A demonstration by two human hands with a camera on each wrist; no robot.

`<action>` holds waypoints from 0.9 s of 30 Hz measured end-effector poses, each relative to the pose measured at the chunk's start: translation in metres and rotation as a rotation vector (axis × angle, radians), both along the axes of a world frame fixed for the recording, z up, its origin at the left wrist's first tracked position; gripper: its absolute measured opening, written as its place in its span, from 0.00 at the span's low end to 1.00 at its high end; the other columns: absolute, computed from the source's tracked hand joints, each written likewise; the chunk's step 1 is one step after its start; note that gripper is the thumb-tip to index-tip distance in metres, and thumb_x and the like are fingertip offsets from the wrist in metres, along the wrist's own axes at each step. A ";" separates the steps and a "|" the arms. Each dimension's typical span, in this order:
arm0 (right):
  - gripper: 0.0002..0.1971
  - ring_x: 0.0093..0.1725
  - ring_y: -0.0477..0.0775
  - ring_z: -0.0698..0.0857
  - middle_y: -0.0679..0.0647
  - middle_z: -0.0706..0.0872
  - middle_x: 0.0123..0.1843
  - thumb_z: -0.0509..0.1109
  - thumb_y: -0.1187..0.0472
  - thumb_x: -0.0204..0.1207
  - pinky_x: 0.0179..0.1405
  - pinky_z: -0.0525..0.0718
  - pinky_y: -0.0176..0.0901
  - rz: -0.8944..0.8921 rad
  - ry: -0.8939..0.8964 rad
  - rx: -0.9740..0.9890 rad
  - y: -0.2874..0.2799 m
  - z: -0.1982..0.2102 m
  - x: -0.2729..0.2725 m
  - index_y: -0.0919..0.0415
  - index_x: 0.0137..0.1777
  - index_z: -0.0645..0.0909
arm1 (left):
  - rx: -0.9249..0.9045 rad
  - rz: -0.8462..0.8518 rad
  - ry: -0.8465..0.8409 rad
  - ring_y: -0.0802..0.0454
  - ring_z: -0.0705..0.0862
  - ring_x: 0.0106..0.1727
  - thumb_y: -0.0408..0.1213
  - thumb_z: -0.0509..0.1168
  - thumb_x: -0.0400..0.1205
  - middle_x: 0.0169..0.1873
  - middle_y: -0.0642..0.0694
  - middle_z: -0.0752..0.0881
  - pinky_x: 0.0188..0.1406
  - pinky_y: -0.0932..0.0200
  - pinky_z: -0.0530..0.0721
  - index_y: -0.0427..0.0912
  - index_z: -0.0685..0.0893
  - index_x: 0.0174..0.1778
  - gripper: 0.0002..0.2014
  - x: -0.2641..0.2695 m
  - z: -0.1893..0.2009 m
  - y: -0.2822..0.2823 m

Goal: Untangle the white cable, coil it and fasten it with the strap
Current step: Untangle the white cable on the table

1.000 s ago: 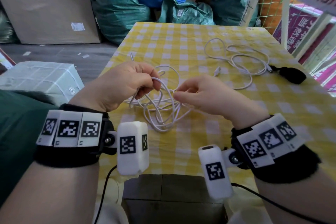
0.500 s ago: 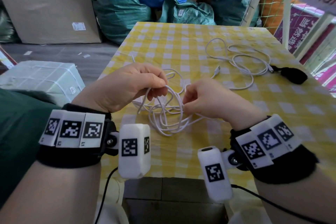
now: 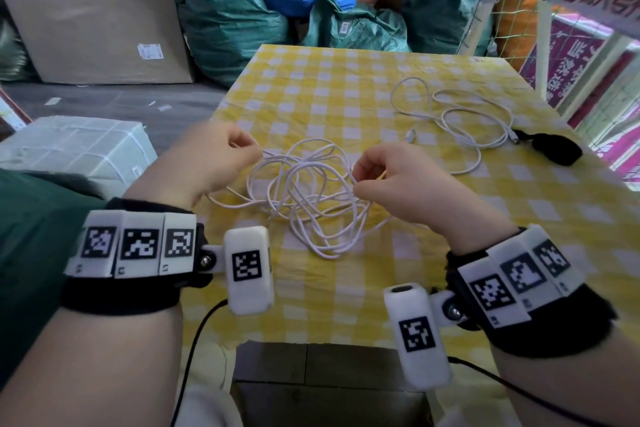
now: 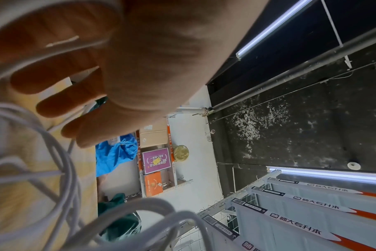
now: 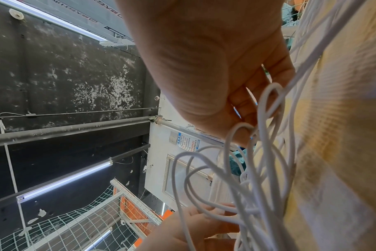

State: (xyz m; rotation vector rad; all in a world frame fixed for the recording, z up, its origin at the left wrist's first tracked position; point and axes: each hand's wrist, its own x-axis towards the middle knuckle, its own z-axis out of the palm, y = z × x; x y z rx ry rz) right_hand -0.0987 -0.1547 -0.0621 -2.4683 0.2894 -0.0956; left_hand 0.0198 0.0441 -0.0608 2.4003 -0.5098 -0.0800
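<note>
Our left hand (image 3: 207,163) and right hand (image 3: 398,180) have drawn apart, each pinching the thin white rubbery cable (image 3: 311,204). Its knot has loosened near the yellow-checked table's (image 3: 346,87) front edge; coiling waits

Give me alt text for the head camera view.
Two hands pull apart a tangled white cable above a yellow checked table: the left hand and right hand each pinch a strand. A second white cable and a black strap lie far right.
</note>
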 end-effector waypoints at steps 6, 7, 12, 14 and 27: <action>0.04 0.30 0.40 0.76 0.47 0.86 0.39 0.71 0.62 0.72 0.34 0.75 0.39 0.022 -0.042 0.005 0.000 -0.001 0.001 0.50 0.42 0.82 | 0.060 -0.016 0.143 0.43 0.84 0.51 0.34 0.67 0.79 0.50 0.41 0.86 0.57 0.45 0.84 0.41 0.83 0.61 0.14 0.001 -0.007 -0.004; 0.04 0.30 0.40 0.76 0.47 0.86 0.39 0.71 0.62 0.72 0.33 0.75 0.38 0.026 -0.043 0.005 0.000 -0.002 0.001 0.50 0.42 0.82 | 0.063 -0.016 0.153 0.44 0.84 0.48 0.32 0.67 0.79 0.48 0.41 0.86 0.56 0.45 0.84 0.40 0.83 0.62 0.14 0.001 -0.008 -0.003; 0.05 0.30 0.40 0.75 0.45 0.83 0.36 0.71 0.62 0.74 0.33 0.73 0.38 0.024 -0.066 0.009 -0.001 -0.003 0.002 0.50 0.42 0.81 | 0.000 -0.066 0.123 0.48 0.80 0.36 0.27 0.64 0.80 0.36 0.43 0.84 0.42 0.50 0.84 0.41 0.86 0.47 0.07 -0.002 -0.005 -0.002; 0.05 0.33 0.43 0.77 0.45 0.83 0.35 0.70 0.62 0.74 0.38 0.76 0.42 0.020 -0.084 0.021 -0.002 -0.003 0.003 0.50 0.41 0.81 | -0.156 -0.048 0.153 0.51 0.78 0.32 0.25 0.62 0.81 0.33 0.43 0.80 0.28 0.59 0.82 0.44 0.82 0.41 0.10 -0.002 -0.002 -0.001; 0.12 0.26 0.45 0.76 0.46 0.80 0.30 0.65 0.65 0.78 0.31 0.75 0.42 -0.035 -0.131 0.108 -0.007 -0.006 0.003 0.47 0.53 0.84 | -0.438 -0.190 0.263 0.57 0.83 0.35 0.24 0.60 0.83 0.41 0.49 0.85 0.32 0.62 0.80 0.49 0.81 0.46 0.13 -0.013 0.008 -0.004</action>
